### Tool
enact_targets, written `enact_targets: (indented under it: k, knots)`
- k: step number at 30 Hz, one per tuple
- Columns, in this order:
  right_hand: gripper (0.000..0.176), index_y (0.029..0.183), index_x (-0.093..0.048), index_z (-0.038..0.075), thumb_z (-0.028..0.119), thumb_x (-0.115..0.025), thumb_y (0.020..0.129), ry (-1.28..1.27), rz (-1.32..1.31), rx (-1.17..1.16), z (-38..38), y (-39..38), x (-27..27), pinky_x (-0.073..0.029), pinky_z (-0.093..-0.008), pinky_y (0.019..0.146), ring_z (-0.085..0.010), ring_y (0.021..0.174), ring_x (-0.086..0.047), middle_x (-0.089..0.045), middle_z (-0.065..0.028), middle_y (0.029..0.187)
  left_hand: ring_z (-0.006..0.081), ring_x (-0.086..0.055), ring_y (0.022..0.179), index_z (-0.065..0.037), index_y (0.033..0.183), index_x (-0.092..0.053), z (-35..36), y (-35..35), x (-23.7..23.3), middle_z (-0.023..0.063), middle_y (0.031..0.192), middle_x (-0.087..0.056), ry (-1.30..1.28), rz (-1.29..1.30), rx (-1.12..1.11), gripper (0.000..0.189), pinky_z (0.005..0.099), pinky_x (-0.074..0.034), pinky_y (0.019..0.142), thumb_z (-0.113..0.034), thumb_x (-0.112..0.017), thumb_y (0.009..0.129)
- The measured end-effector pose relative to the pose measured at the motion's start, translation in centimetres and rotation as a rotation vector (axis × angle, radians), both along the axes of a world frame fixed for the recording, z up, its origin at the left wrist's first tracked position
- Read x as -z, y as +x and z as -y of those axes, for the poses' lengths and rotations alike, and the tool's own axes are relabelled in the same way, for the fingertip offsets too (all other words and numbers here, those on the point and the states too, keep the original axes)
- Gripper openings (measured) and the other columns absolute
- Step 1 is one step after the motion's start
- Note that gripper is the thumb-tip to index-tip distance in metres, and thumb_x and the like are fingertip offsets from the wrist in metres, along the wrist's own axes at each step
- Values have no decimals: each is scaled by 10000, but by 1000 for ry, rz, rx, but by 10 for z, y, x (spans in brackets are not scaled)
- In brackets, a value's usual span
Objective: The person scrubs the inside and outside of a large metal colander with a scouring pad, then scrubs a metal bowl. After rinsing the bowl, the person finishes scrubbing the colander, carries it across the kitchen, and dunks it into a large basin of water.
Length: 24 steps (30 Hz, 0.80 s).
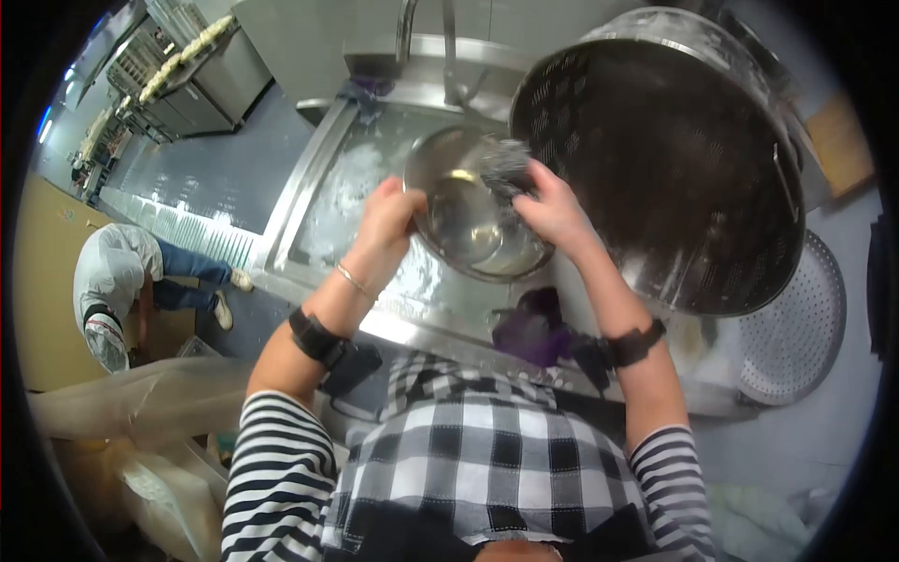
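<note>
A steel bowl is tilted over a steel sink that holds foamy water. My left hand grips the bowl's left rim. My right hand presses a grey steel-wool scrubber against the inside of the bowl near its upper right rim. Both wrists wear black bands, and the left also has a thin bracelet.
A big perforated steel pot leans on its side right of the bowl, with a perforated round tray beneath it. A tap stands behind the sink. A purple cloth lies on the sink's front edge. Another person bends over at far left.
</note>
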State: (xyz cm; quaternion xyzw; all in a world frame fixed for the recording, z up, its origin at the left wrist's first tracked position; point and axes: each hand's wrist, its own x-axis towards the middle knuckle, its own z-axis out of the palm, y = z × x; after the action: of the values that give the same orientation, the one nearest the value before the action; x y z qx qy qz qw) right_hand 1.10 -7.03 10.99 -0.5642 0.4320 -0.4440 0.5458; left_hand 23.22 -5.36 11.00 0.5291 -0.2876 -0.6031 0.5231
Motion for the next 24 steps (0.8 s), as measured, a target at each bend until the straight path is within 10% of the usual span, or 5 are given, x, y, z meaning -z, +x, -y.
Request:
enact_targets:
  k: [2, 4, 6, 12, 24]
  knots:
    - [434, 1136, -527, 125, 18, -528, 715, -612, -1116, -56, -1, 15, 9, -454, -340, 839, -283, 1049, -501, -538, -104, 1081, 120, -490, 561, -67, 765, -506, -3, -4, -10, 11, 662, -506, -57, -6, 37, 198, 246, -388, 481, 73, -501, 626]
    - [421, 1106, -565, 178, 47, -553, 706, -592, -1250, -198, -1, 27, 24, -461, -378, 831, -313, 1086, -466, -523, -115, 1065, 135, -496, 553, -33, 817, -508, -1, -9, -13, 42, 703, -517, -31, 33, 35, 209, 257, -382, 451, 60, -509, 630]
    - [393, 1074, -589, 140, 30, -543, 699, -548, -1187, -199, 9, 24, 32, -462, -353, 820, -306, 1048, -505, -553, -125, 1050, 131, -494, 565, -37, 813, -508, 2, -12, -7, 39, 709, -515, 6, 43, 39, 209, 246, -371, 456, 55, -513, 625]
    - [261, 973, -586, 32, 107, -573, 723, 342, 435, -74, 13, -34, 23, -449, -310, 745, -183, 846, -581, -605, -57, 928, 124, -485, 620, -41, 803, -506, 2, -4, 11, 33, 713, -504, 22, -43, 40, 194, 249, -378, 506, 44, -521, 629]
    - [158, 885, -608, 138, 146, -592, 729, 427, 307, 423, -69, -190, 173, -485, -325, 758, -155, 941, -564, -608, -38, 937, 174, -511, 766, -28, 841, -523, 27, 30, -12, 58, 814, -531, -39, -151, -97, 230, 279, -428, 664, 80, -490, 642]
